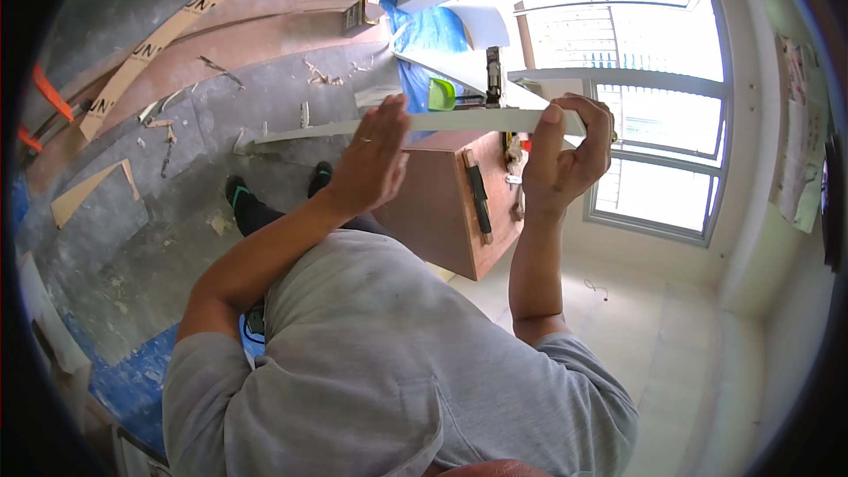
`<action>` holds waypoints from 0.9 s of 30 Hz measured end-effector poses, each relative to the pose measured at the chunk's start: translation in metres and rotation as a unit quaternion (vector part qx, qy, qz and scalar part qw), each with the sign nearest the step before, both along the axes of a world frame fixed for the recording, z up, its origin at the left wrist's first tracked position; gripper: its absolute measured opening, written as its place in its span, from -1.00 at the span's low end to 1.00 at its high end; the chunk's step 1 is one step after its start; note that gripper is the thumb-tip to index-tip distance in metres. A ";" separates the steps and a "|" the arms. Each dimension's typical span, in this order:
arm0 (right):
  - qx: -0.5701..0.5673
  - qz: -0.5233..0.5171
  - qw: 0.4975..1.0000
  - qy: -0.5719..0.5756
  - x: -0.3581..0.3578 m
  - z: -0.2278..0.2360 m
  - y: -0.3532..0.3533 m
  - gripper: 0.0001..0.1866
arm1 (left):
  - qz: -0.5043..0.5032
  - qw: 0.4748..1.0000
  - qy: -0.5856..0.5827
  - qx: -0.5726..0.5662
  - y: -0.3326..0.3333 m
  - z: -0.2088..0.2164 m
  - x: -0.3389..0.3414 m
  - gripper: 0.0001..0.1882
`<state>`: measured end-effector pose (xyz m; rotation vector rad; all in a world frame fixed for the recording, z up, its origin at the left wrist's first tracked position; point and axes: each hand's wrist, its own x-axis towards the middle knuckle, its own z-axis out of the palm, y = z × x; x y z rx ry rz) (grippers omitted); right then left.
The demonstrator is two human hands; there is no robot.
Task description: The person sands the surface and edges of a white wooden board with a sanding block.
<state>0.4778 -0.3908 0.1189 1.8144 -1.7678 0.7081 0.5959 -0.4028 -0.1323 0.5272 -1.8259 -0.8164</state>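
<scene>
My right hand (570, 155) pinched one end of a long white strip (473, 120) between thumb and fingers, and my left hand (371, 159) was open and flat by its middle, though I couldn't tell if it pressed on it. The strip was up in front of me, with its far end out over the gray floor (190, 212). It looked light, thin and bendy, maybe a bit slippery, so the end and the middle seemed good spots to hold.
</scene>
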 end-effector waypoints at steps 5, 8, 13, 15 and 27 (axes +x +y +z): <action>-0.076 0.038 0.996 -0.025 0.013 -0.017 0.008 -0.73 | -0.017 0.994 -0.038 0.103 0.021 -0.109 0.023 -0.16; -0.086 0.081 0.989 0.085 0.003 -0.019 0.021 -0.67 | 0.006 0.983 -0.033 0.178 0.030 -0.149 0.037 -0.23; -0.065 0.036 0.944 0.321 -0.015 -0.013 0.068 -0.65 | -0.001 0.965 -0.038 0.258 0.036 -0.181 0.039 -0.44; -0.099 0.037 0.979 0.172 -0.004 -0.023 0.074 -0.60 | -0.006 0.956 -0.062 0.288 0.038 -0.186 0.043 -0.47; -0.049 0.031 0.996 0.067 0.019 -0.023 0.138 -0.53 | -0.121 0.811 -0.436 0.372 0.027 -0.294 0.086 -0.27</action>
